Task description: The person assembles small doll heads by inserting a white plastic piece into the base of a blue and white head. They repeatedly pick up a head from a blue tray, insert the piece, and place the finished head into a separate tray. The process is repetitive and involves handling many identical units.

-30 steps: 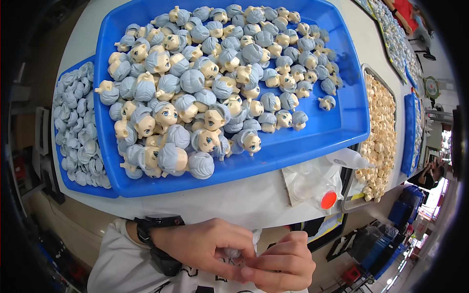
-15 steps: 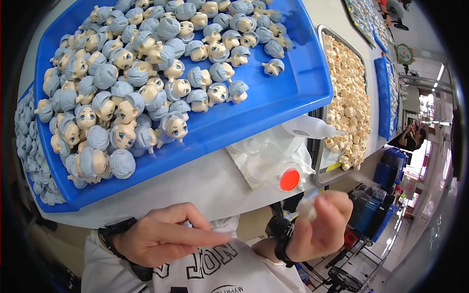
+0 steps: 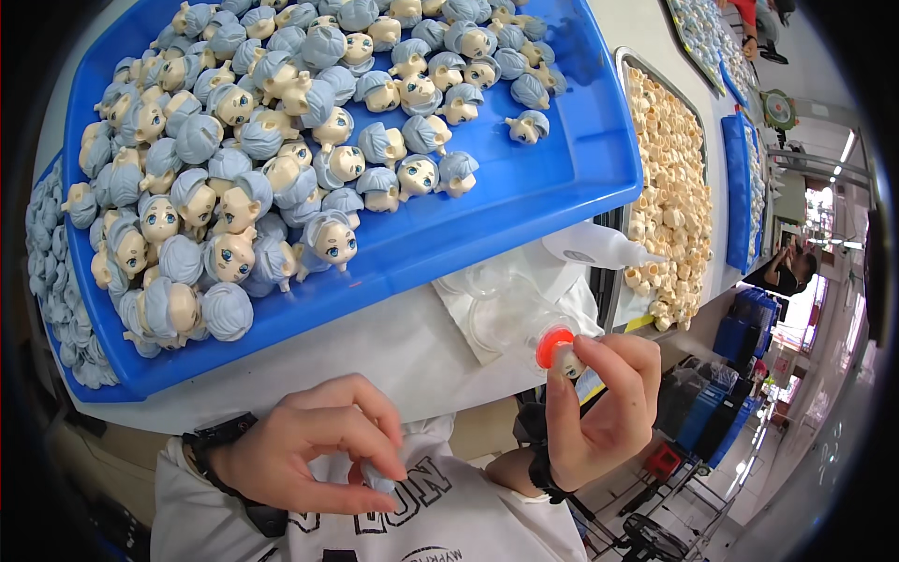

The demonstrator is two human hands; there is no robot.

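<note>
Left hand (image 3: 309, 459) sits low against the white shirt, its grip pinched shut on a small blue-grey hair piece (image 3: 379, 480). Right hand (image 3: 604, 407) is up at the counter (image 3: 375, 361) edge, grip clamped on a tiny pale doll face (image 3: 567, 365), just beside a red-capped container (image 3: 552, 345). Above, the blue tray (image 3: 524, 201) is heaped with blue-haired doll heads (image 3: 328, 239).

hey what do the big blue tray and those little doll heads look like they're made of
Blue tray: likely moulded plastic, smooth and glossy, with soft highlights along its raised rim. Doll heads: probably painted vinyl or plastic, mostly matte, with uniform grey-blue hair and printed eyes; exact material unclear.
</note>
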